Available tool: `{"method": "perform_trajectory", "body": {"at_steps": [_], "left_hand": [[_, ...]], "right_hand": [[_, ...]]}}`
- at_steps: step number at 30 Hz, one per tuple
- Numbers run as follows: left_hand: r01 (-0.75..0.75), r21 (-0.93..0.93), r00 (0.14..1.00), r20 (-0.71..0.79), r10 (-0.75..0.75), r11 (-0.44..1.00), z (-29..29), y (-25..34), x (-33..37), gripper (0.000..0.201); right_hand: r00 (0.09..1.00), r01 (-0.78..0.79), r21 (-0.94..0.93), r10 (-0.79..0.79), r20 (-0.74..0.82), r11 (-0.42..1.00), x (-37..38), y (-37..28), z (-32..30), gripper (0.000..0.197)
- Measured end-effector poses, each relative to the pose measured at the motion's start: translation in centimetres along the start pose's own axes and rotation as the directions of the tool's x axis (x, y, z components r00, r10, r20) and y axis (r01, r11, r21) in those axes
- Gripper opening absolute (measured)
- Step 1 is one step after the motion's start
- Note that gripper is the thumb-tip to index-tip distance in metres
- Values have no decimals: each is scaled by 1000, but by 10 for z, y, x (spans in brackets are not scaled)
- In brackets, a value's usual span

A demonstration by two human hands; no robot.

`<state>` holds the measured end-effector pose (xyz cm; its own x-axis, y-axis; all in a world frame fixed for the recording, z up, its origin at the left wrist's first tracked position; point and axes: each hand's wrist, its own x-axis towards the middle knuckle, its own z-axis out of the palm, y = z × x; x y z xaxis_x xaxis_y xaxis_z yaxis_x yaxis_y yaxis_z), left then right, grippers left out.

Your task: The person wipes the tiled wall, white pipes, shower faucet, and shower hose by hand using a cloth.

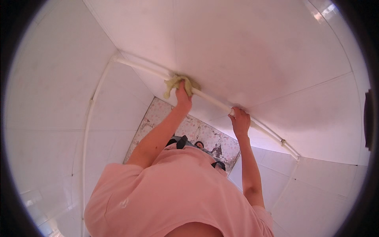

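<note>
A white pipe (213,101) runs along the tiled wall in front of me, slanting from upper left to lower right. My left hand (183,96) is closed on a pale yellow cloth (173,83), which is wrapped over the pipe, one loose end hanging on its left side. Further right, my right hand (240,123) curls its fingers around the same pipe, beside what looks like a white fitting. The cloth covers the stretch of pipe under my left hand, and my fingertips there are partly hidden.
A second white pipe (87,118) bends from the corner and runs down the left wall. Clips (284,142) hold the pipes. Below me lies a worn patterned tile floor (185,126), with my feet on it. Large white tiles (252,47) cover the walls.
</note>
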<state>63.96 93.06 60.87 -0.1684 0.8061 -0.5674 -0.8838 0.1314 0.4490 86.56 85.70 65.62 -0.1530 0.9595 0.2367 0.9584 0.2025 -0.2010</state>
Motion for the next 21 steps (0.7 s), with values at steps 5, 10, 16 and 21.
{"method": "perform_trajectory", "body": {"at_steps": [5, 10, 16, 21], "left_hand": [[-87, 417, 974, 227, -11, 905, 3, -127, -56, 33], [17, 426, 989, 126, -79, 905, -27, -88, -52, 40], [-158, 157, 986, 78, 148, 975, -48, 57, -5, 47], [-153, 326, 981, -64, 183, 933, -19, 59, 20, 31]], "right_hand": [[997, -22, 43, 19, 78, 999, 3, -5, -8, 33], [998, -11, 80, 6, 65, 997, -2, 1, -5, 33], [998, 5, 17, -6, 57, 1000, -1, -2, -1, 33], [999, 3, 46, -5, 36, 999, 2, -4, -2, 33]]}}
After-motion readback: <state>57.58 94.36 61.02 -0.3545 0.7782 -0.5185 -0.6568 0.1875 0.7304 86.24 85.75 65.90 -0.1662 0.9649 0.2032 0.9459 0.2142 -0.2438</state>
